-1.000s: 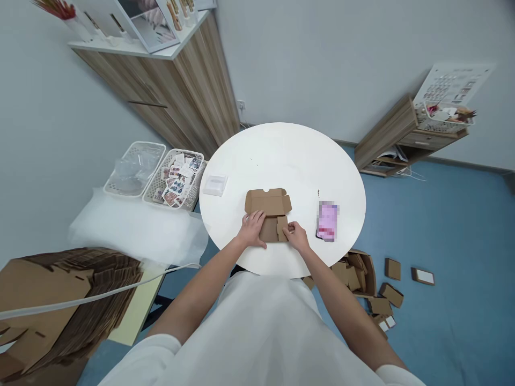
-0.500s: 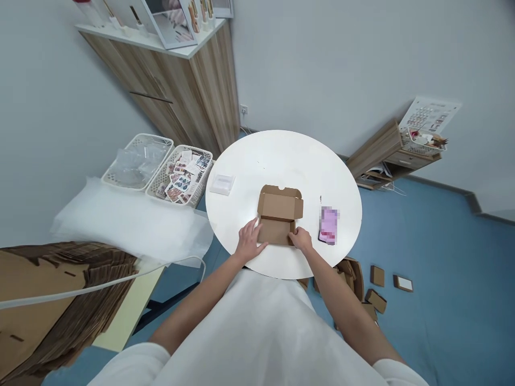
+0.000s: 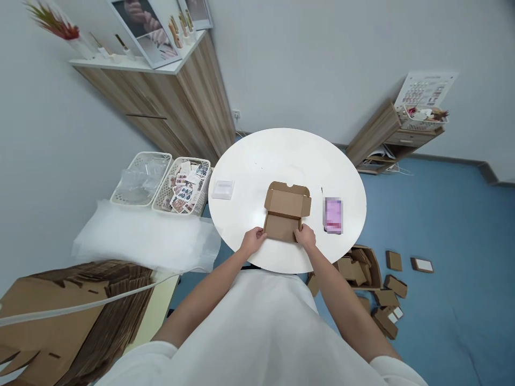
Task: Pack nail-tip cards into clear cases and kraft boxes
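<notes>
A brown cardboard box (image 3: 282, 227) lies on the round white table (image 3: 245, 161) with its lid standing up at the far side and its inside showing bare. At the near left corner my left hand (image 3: 254, 239) is closed, its fingers pinching the side wall. My right hand (image 3: 306, 236) grips the right wall near the front, thumb inside the box. To the right lies a blurred pink-purple item (image 3: 333, 215). On the table's left side sits a small stack of clear plastic sleeves (image 3: 223, 189).
Left of the table stand white baskets, one with printed cards (image 3: 185, 187), one with clear bags (image 3: 140, 179). Nearer are white foam sheets (image 3: 145, 233) and stacked flat cardboard (image 3: 68, 321). Small boxes (image 3: 394, 260) and a full carton (image 3: 358, 265) are on the floor at right.
My left hand has gone from fingers spread at the box's left side to a closed grip on its corner. My right hand keeps its hold. The camera view has shifted.
</notes>
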A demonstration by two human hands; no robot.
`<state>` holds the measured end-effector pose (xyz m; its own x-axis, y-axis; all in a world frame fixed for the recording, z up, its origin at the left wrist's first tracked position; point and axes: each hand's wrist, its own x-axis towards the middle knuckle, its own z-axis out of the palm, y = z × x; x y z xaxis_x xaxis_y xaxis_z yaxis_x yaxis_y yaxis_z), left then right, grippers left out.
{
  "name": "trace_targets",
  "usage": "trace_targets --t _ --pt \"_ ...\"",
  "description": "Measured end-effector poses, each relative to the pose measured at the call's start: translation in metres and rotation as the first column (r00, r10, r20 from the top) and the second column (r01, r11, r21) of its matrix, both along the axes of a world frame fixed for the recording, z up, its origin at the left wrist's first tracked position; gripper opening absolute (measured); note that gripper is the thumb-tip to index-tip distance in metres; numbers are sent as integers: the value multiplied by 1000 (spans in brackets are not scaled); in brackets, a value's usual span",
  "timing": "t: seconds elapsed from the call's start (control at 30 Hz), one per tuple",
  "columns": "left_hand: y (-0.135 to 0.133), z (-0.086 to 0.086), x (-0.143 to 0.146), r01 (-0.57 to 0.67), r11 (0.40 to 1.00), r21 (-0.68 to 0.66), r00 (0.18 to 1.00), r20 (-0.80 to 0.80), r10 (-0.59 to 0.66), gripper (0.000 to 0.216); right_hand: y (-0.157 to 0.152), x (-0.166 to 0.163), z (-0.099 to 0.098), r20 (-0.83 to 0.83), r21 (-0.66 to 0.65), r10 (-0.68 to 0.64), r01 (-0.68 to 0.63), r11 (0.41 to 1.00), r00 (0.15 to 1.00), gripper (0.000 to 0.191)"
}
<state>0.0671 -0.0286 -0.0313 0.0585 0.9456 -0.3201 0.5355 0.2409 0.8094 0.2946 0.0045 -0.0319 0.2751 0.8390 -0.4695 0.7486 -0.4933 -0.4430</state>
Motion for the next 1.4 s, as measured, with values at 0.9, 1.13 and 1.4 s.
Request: trace_targets --t 0.9,1.13,1.4 --pt "-5 -7 28 -190 978 -87 981 32 193 43 -32 41 -4 -616 81 55 -6 997 786 64" --pt "-5 -5 40 -219 975 -40 970 -113 214 46 -27 61 -7 -581 103 110 -62 993 806 74" --pt "-10 -9 37 -160 985 63 962 -212 170 51 -38 62 2 -435 343 227 -73 936 871 57"
